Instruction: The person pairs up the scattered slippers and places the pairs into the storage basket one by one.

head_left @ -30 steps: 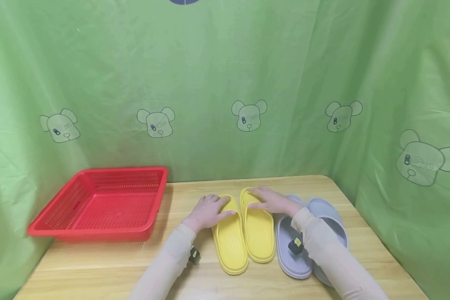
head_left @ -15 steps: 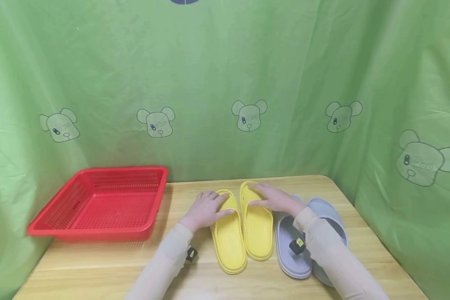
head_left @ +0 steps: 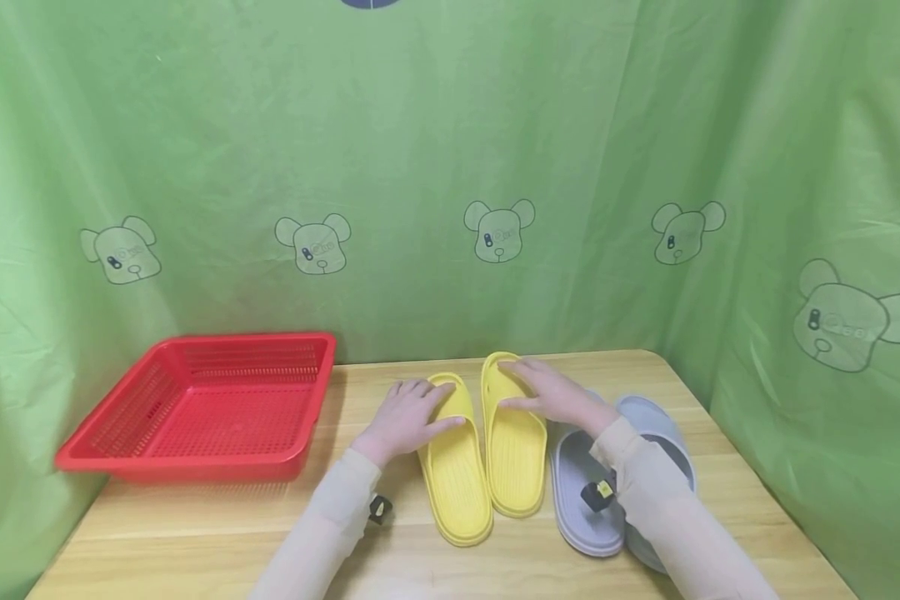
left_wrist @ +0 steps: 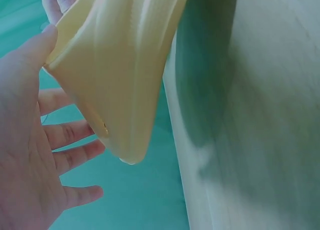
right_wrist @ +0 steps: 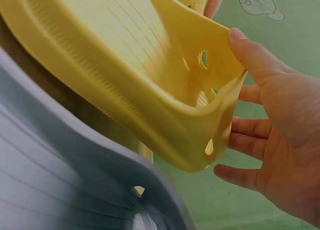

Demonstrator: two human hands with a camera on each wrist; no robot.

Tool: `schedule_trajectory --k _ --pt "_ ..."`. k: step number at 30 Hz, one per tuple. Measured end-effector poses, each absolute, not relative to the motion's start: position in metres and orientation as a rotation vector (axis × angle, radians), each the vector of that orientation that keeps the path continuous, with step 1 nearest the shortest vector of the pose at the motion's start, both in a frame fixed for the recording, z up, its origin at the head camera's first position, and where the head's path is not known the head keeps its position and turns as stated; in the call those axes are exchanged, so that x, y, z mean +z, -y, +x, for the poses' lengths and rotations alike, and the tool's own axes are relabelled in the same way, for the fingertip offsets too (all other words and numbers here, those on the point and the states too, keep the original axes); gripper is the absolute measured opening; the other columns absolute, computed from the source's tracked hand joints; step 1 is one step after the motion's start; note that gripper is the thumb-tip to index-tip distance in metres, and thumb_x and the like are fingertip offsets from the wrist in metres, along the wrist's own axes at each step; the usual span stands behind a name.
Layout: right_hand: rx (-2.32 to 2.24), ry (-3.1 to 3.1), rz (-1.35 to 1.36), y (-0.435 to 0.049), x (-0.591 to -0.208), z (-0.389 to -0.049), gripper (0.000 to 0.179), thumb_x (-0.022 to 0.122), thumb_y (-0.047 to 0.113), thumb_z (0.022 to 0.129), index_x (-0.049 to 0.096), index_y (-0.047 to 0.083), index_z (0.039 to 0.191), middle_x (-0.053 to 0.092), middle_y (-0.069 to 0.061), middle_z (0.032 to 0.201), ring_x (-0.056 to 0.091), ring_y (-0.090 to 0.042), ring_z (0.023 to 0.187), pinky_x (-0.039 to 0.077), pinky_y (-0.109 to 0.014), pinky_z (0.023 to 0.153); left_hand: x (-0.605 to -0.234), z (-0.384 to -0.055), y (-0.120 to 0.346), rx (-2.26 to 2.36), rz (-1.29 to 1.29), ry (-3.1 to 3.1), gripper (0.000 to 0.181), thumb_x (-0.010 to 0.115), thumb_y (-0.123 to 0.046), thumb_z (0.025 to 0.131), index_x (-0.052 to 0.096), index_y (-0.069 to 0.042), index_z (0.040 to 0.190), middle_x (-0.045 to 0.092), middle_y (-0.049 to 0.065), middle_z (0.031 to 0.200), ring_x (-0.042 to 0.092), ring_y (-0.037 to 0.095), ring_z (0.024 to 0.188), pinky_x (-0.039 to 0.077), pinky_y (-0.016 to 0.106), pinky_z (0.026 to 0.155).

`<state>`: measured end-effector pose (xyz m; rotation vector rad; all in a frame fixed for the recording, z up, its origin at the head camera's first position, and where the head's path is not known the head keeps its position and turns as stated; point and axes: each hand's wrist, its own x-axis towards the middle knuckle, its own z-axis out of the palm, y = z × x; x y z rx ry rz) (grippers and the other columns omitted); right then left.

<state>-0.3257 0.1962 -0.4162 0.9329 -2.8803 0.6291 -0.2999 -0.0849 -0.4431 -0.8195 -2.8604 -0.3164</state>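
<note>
Two yellow slippers lie side by side mid-table in the head view. My left hand [head_left: 403, 417] grips the strap of the left yellow slipper [head_left: 459, 487], thumb at the strap's opening edge and fingers spread over its top. On the right yellow slipper [head_left: 517, 471], my right hand [head_left: 558, 395] holds the strap likewise. The left wrist view has the left slipper's toe raised off the tabletop. In the right wrist view, thumb and fingers pinch the right slipper's strap, which has small holes. Beneath the right forearm are two grey-blue slippers [head_left: 585, 521], partly hidden by the sleeve.
A red perforated plastic basket [head_left: 300, 467] stands at the left of the wooden table [head_left: 412, 575], overhanging its left edge. Behind and around hangs a green curtain [head_left: 405, 292] with bear-head prints. Wrist cameras [head_left: 598, 495] sit under both forearms.
The toe ends of both yellow slippers have risen a little, with both hands moving along. The left slipper shifted slightly left. The basket and grey-blue slippers stayed put.
</note>
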Motion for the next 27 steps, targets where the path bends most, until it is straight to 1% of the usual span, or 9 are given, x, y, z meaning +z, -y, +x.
schedule_trajectory --k 6,11,19,27 --pt "0.617 2.864 0.908 -0.198 -0.415 -0.324 0.079 0.067 0.051 0.086 0.041 0.009 0.147 0.045 -0.021 0.148 0.042 -0.042 0.136 0.032 -0.058 0.113 -0.435 -0.295 0.087 -0.360 -0.822 2.845 0.074 0.043 -0.071 0.090 0.043 -0.023 0.147 0.055 0.010 0.140 0.047 0.033 0.133 0.031 0.056 0.113" --pt "0.620 2.834 0.903 -0.199 -0.413 -0.322 0.078 0.068 0.051 0.085 0.042 0.009 0.147 0.045 -0.021 0.148 0.042 -0.042 0.135 0.032 -0.058 0.113 -0.430 -0.292 0.089 -0.404 -0.817 2.818 0.074 0.049 -0.069 0.089 0.047 -0.020 0.144 0.056 0.010 0.138 0.049 0.033 0.131 0.032 0.055 0.113" --pt "0.645 2.838 0.861 -0.199 -0.408 -0.315 0.078 0.068 0.050 0.086 0.041 0.010 0.147 0.044 -0.021 0.148 0.041 -0.043 0.136 0.032 -0.059 0.113 -0.426 -0.290 0.092 -0.415 -0.788 2.799 0.074 0.052 -0.068 0.087 0.049 -0.019 0.143 0.057 0.008 0.137 0.049 0.030 0.130 0.034 0.050 0.113" --pt "0.661 2.813 0.818 -0.201 -0.408 -0.312 0.079 0.069 0.049 0.085 0.042 0.009 0.147 0.045 -0.022 0.147 0.041 -0.044 0.135 0.031 -0.061 0.112 -0.421 -0.288 0.098 -0.472 -0.753 2.753 0.075 0.059 -0.066 0.084 0.052 -0.016 0.140 0.060 0.009 0.134 0.049 0.031 0.131 0.034 0.050 0.114"
